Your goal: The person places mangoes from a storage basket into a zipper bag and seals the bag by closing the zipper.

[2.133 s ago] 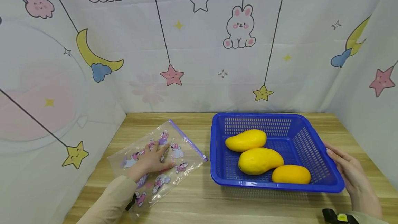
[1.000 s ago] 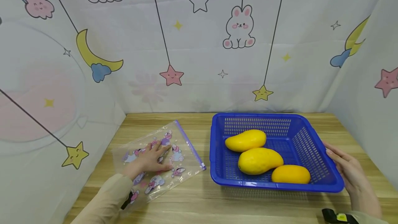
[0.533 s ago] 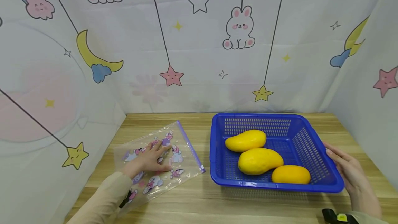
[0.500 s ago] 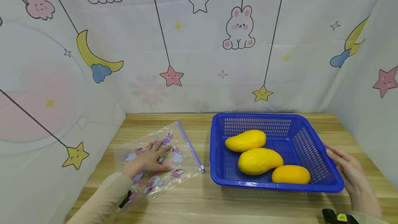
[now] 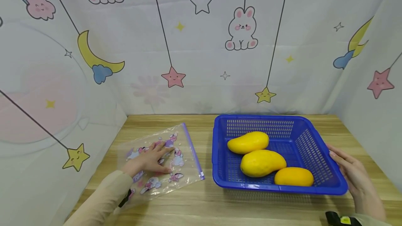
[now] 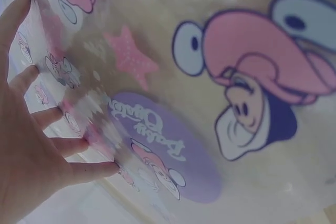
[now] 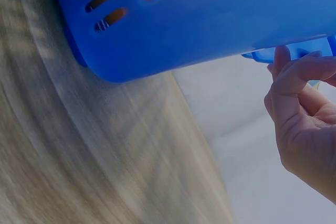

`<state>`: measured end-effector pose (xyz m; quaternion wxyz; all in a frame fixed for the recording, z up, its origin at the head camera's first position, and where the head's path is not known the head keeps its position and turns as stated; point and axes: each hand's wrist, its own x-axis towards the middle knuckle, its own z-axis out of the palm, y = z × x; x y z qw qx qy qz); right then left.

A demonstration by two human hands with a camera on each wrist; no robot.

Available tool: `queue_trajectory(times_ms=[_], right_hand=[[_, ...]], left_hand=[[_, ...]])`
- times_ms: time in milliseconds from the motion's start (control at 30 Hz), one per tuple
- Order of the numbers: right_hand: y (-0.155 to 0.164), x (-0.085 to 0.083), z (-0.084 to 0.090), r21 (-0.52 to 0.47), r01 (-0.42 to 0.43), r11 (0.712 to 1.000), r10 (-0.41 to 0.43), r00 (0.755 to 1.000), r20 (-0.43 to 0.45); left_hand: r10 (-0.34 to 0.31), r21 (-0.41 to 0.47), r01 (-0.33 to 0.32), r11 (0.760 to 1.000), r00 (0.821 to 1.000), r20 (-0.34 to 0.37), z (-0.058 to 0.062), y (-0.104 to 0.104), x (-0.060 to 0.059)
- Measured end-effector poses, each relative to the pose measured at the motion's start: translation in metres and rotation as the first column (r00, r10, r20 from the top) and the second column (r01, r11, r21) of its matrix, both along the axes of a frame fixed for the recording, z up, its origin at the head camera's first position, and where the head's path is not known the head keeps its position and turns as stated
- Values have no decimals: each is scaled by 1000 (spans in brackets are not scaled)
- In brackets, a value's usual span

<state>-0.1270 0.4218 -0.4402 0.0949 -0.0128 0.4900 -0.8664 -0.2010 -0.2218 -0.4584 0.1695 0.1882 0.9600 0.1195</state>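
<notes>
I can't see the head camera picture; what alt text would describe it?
A person's left hand lies flat on a clear printed zip bag on a wooden table, while the right hand touches the right rim of a blue basket that holds three mangoes. A cartoon-print curtain hangs behind.

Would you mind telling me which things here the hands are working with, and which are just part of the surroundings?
In hand:
- printed zip bag, under the flat left hand
- blue basket, its rim touched by the right hand
- three yellow mangoes inside the basket

Just there:
- wooden table
- cartoon backdrop cloth
</notes>
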Motion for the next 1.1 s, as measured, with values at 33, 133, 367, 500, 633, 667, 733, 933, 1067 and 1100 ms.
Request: queue_trajectory(times_ms=[33, 133, 367, 500, 633, 667, 733, 933, 1067, 1100], right_hand=[[0, 0, 0, 1, 1, 1000, -1, 1000, -1], [0, 0, -1, 3, 0, 1000, 0, 1000, -4], [0, 0, -2, 6, -22, 1000, 23, 1000, -19], [1, 0, -2, 9, -29, 1000, 29, 999, -22], [1, 0, -1, 21, -13, 1000, 13, 1000, -10], [0, 0, -1, 23, -9, 1000, 9, 1000, -8], [0, 0, -1, 21, -6, 1000, 6, 1000, -6], [-1, 0, 0, -1, -13, 1000, 13, 1000, -11], [-1, 0, 0, -4, -8, 1000, 8, 1000, -5], [-1, 0, 0, 0, -5, 1000, 5, 1000, -2]], left_hand=[[-5, 2, 5, 1000, 1000, 3, 0, 0, -1], [-19, 4, 19, 1000, 1000, 10, -1, -1, -3], [-46, 0, 46, 999, 999, 20, 0, -2, -7], [-62, -1, 62, 998, 998, 27, 1, -3, -9], [-74, -4, 75, 997, 997, 35, 1, -4, -12], [-77, -7, 78, 997, 996, 37, 1, -4, -12], [-84, -10, 85, 996, 996, 39, 1, -5, -13], [-96, -5, 97, 995, 994, 53, 3, -5, -14], [-109, 2, 109, 994, 993, 55, 3, -6, -15], [-112, 6, 112, 994, 992, 56, 3, -6, -16]])
